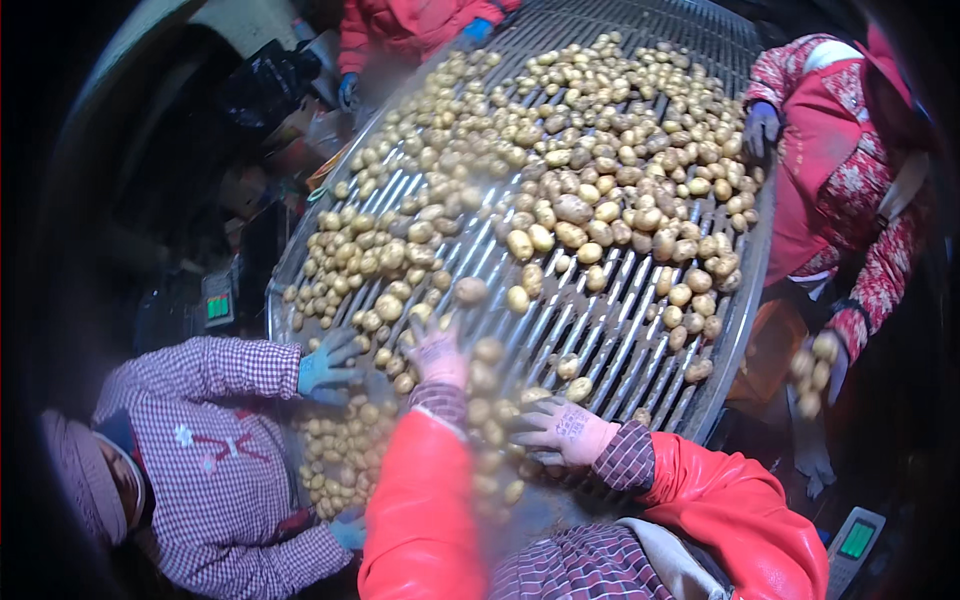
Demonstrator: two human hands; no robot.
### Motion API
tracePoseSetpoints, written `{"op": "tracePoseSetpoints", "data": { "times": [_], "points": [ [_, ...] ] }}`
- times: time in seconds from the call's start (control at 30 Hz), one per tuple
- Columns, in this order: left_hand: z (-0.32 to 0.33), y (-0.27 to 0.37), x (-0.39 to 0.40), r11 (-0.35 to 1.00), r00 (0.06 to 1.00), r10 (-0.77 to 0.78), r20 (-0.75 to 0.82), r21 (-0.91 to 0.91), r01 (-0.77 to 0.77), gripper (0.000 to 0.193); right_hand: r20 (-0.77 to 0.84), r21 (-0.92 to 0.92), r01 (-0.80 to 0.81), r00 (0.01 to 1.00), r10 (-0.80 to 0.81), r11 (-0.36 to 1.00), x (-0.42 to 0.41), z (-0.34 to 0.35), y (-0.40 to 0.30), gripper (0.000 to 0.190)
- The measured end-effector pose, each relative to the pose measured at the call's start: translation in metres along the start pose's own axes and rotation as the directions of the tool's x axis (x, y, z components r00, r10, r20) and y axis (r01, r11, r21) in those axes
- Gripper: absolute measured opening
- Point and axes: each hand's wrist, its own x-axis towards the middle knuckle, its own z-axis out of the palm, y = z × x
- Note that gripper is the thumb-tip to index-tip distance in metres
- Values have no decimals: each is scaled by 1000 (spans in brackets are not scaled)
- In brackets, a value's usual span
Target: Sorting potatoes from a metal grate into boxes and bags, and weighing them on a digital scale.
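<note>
Both hands wear pink and grey work gloves below red sleeves. My left hand [439,356] reaches over the slatted metal sorting table [480,251], fingers spread among small potatoes [388,307]. Just beyond its fingertips lies a larger brownish potato [471,290]. Lower and to the right, my right hand [562,433] is palm-down with fingers apart, beside a column of potatoes [487,412] blurred between my hands. Its fingertips reach these potatoes; whether they touch is hard to tell. Two potatoes [578,389] rest on the slats just above my right hand.
At left, a co-worker's blue-gloved hand [328,367] is close to my left hand. A co-worker at right holds several potatoes [814,371] past the metal rim [742,360]. Another co-worker [409,34] stands at the far end. Scales with green displays [855,540] flank the table.
</note>
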Motion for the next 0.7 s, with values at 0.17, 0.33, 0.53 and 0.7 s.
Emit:
{"op": "tracePoseSetpoints", "data": {
  "times": [0.17, 0.33, 0.53, 0.7],
  "points": [
    [9, -53, -15, 981, 980, -165, -107, -119, 152, 47, -127, -48, -183, 976, 175, 982, 6, -30, 28, 23],
    [29, -76, -41, 973, 954, -134, -269, -219, 74, 51, -572, -414, -479, 799, 188, 774, 53, -91, 125, 28],
    [24, -75, -41, 973, 967, -96, -236, -228, 41, 53, -545, -384, -861, 503, 671, 333, 99, -137, 185, 51],
    [22, -95, -54, 975, 953, -180, -245, -174, 140, 56, -230, -494, -717, 653, 721, 492, 114, -93, 140, 41]
  ]
}}
